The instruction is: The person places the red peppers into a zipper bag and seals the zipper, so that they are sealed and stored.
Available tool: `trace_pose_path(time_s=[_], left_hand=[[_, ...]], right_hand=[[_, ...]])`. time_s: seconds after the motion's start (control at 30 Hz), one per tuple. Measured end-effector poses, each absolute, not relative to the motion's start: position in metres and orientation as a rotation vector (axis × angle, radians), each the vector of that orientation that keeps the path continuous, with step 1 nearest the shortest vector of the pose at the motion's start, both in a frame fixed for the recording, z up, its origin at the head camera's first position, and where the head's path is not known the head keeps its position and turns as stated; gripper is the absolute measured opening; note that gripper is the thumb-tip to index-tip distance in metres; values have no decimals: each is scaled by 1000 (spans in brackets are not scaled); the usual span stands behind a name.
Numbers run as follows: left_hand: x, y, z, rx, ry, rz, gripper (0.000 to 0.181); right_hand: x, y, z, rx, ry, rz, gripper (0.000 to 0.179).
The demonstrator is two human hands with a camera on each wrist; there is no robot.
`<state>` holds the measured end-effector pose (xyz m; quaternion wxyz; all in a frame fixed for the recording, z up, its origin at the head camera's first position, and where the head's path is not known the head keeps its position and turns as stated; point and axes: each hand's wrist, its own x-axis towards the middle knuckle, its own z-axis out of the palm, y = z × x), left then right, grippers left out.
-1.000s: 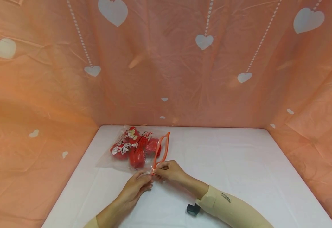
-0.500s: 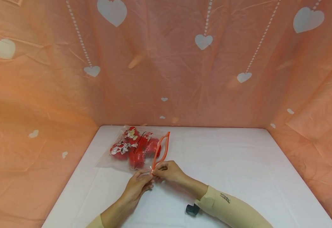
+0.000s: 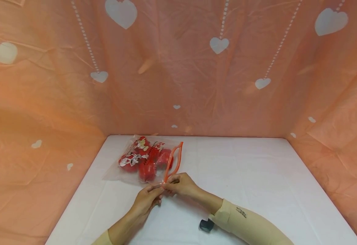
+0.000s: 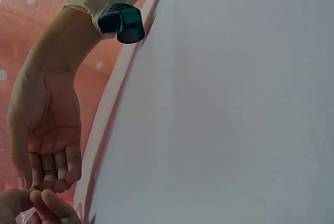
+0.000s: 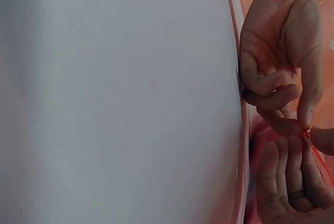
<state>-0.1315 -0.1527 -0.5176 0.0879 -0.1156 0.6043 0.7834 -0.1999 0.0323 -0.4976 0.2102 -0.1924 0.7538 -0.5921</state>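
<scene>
A clear zip bag (image 3: 121, 175) with cartoon prints lies flat on the table, holding several rounded red things (image 3: 147, 171). Its orange zip edges (image 3: 178, 163) run along the right side and stand apart in the middle. At the near corner, my left hand (image 3: 144, 202) pinches the bag just beside the zip's end. My right hand (image 3: 183, 183) pinches the same zip end between thumb and forefinger, fingertips close against the left ones. In the right wrist view, a small bit of orange zip (image 5: 306, 134) shows between the thumbs; fingers hide the rest of that corner.
A white cloth covers the table (image 3: 258, 177). Peach curtains (image 3: 197, 85) with white hearts stand around its back and sides. A small black device (image 3: 206, 225) is on the right wrist, below the beige sleeve (image 3: 246, 221).
Both hands stay at the bag's near corner, with only slight shifts of the fingers. The left fingers have drawn in a little beneath the zip end. The bag keeps its place.
</scene>
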Motion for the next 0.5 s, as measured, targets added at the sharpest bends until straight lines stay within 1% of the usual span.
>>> trace_pose_path(time_s=[0.07,0.23,0.3,0.5], left_hand=[[-132,-152,-519,-338,1816,2336,31],[-133,-148,-521,-366,1851,2379,16],[-134,-146,-521,-381,1868,2391,13],[-133,-145,-519,-370,2005,2360,12]], right_hand=[[-199,33,-497,-539,2101,-1644,17],[-199,33,-497,-557,2106,-1649,16],[-199,33,-498,-563,2107,-1653,16],[-200,31,-500,-569,2120,-1653,14]])
